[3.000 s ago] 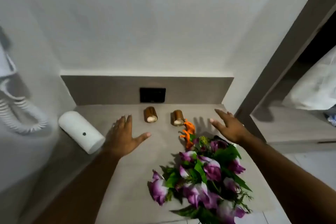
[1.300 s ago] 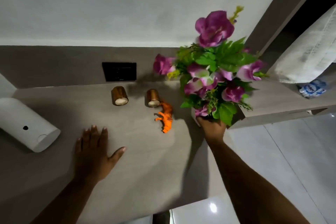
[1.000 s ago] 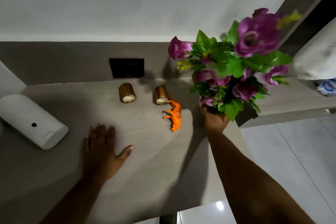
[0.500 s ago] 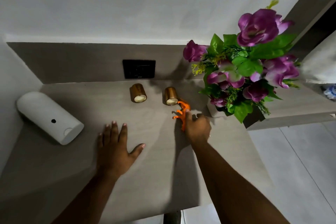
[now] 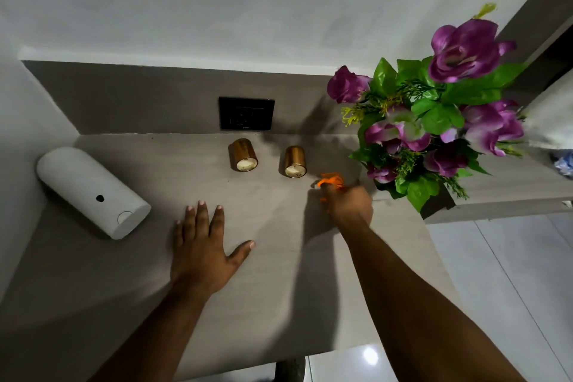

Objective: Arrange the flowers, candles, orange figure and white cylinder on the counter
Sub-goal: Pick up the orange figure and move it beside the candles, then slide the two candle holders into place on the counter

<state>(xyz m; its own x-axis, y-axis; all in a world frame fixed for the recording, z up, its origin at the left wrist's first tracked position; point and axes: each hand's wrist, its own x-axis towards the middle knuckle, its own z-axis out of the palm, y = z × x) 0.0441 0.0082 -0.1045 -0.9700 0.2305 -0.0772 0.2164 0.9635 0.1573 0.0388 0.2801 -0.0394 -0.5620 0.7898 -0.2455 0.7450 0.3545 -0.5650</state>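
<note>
The purple flowers (image 5: 434, 121) stand upright at the counter's back right corner. Two gold candles (image 5: 244, 154) (image 5: 295, 162) lie on their sides near the back wall. My right hand (image 5: 348, 206) is shut on the orange figure (image 5: 331, 180), just right of the second candle; the figure is blurred and partly hidden by my fingers. The white cylinder (image 5: 93, 192) lies on its side at the far left. My left hand (image 5: 203, 250) rests flat on the grey counter (image 5: 263, 288) with fingers spread, holding nothing.
A black wall socket (image 5: 246, 114) sits in the backsplash behind the candles. A lower shelf (image 5: 502, 192) runs off to the right past the flowers. A white wall closes the left side. The counter's front edge gives onto pale floor tiles (image 5: 511, 288).
My right hand stood the flowers upright at the back right, let go, then moved left and closed on the orange figure. My left hand has stayed flat on the counter.
</note>
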